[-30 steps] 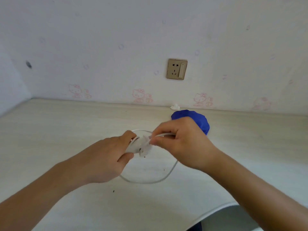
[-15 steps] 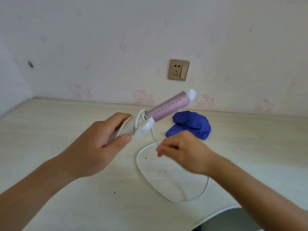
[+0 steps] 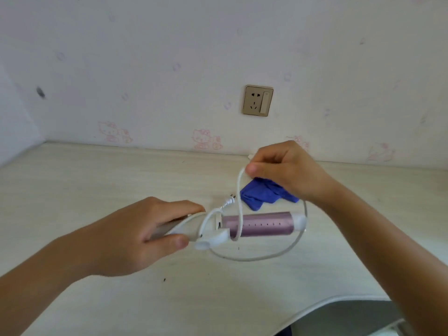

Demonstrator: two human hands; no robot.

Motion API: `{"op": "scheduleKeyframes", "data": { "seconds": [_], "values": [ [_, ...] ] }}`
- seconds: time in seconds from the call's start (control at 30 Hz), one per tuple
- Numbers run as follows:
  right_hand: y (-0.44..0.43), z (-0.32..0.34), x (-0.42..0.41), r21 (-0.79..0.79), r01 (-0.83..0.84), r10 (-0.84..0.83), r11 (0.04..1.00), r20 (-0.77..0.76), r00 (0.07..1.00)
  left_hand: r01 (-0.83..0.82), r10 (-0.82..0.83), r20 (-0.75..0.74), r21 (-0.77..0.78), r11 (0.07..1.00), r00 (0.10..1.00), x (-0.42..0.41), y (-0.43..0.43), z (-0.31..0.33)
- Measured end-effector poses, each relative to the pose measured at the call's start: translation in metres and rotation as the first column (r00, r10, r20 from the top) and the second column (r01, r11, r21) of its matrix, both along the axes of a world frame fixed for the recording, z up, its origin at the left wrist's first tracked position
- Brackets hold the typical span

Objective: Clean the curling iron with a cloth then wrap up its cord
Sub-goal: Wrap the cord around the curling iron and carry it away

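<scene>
White cord (image 3: 240,202) pinched in right hand (image 3: 288,170), looping barrel; left hand (image 3: 135,236) grips curling iron (image 3: 257,225) handle. Wrapping underway; next turn needs tension.

My left hand (image 3: 131,236) gripped white handle of curling iron (image 3: 264,224), purple barrel pointing right above desk (image 3: 97,185). My right hand (image 3: 288,170) pinched cord (image 3: 240,190) above barrel; loop sagged below. Plug (image 3: 229,202) just beside blue cloth (image 3: 259,195), toward desk's back edge.
</scene>
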State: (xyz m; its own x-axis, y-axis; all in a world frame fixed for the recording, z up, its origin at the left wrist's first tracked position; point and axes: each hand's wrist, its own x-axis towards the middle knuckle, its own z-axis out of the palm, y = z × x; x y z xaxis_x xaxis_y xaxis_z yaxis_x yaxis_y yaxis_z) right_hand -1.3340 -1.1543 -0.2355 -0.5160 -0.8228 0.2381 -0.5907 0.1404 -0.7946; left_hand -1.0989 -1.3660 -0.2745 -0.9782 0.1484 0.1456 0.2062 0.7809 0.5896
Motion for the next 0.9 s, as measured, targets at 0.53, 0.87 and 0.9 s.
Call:
{"op": "scheduleKeyframes", "data": {
  "seconds": [0.53, 0.87, 0.9],
  "values": [
    [0.004, -0.014, 0.069, 0.293, -0.114, 0.209, 0.949, -0.317, 0.925, -0.318, 0.315, -0.080, -0.031, 0.948, 0.946, -0.018, -0.003, -0.012],
    [-0.004, -0.025, 0.024, 0.199, -0.150, 0.145, 0.968, 0.040, 0.989, 0.045, 0.007, -0.096, 0.525, 0.850, 0.995, 0.000, -0.023, 0.002],
    [-0.002, -0.033, 0.033, 0.259, -0.160, 0.161, 0.952, 0.020, 0.987, -0.016, 0.084, -0.110, 0.513, 0.858, 0.990, -0.002, -0.023, 0.001]
  ]
}}
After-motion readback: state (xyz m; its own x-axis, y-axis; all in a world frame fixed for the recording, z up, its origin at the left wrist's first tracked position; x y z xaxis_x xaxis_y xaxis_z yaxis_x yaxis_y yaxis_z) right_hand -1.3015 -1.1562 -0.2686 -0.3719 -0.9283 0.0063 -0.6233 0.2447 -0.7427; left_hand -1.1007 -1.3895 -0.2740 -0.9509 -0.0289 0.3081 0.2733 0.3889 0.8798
